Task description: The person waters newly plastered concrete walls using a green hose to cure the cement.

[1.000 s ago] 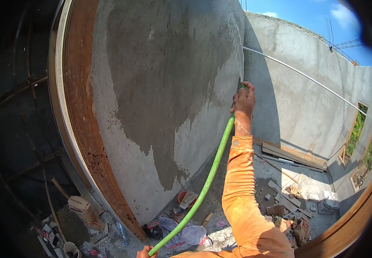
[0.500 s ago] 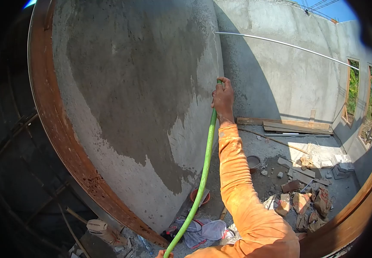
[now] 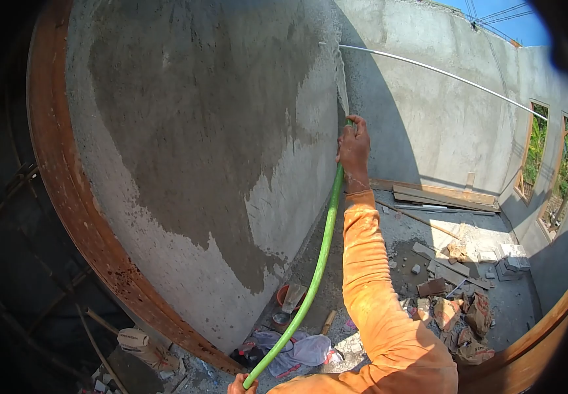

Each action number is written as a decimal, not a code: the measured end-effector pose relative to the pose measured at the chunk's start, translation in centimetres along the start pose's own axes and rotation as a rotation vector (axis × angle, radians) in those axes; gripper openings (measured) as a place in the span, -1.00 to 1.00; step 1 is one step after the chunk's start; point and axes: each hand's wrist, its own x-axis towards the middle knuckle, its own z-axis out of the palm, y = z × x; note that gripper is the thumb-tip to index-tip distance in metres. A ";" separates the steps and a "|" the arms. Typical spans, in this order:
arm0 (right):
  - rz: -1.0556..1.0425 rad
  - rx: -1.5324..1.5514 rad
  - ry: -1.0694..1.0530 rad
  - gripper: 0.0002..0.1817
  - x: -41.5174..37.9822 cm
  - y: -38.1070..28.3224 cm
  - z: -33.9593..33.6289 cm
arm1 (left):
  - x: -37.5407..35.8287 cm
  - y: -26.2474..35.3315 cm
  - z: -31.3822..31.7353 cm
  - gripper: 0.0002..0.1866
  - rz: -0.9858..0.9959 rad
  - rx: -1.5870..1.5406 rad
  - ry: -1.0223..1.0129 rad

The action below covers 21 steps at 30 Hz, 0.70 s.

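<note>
Green hose gripped in both hands before a part-darkened wall

The bright green flexible hose (image 3: 327,243) curves upward in front of the tall grey plastered wall (image 3: 165,259), its upper end by the wall's far right edge. The right hand (image 3: 355,146), below an orange sleeve (image 3: 366,256), has its fingers wrapped around the hose near that end; a thin, pale stream of water (image 3: 341,85) rises from it. The left hand (image 3: 242,385), partly cut off by the view, has its fingers closed around the hose lower down, out from the wall's foot. A large dark, wet-looking patch (image 3: 179,131) covers much of the wall. A reddish-brown wooden frame (image 3: 87,210) borders the wall's left edge, and a round orange-red bucket (image 3: 282,293) sits at its foot.
</note>
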 end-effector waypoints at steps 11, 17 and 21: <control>-0.029 0.017 -0.021 -0.73 1.7 0.6 -2.5 | 1.4 1.3 1.2 -0.88 -0.019 0.039 -0.054; -0.035 0.023 -0.032 -0.72 2.5 0.7 -3.9 | 1.6 2.2 1.7 -0.80 0.018 0.065 -0.074; -0.029 -0.003 -0.022 -0.72 2.8 1.3 -4.4 | 1.9 1.2 2.5 -0.74 0.013 0.095 -0.067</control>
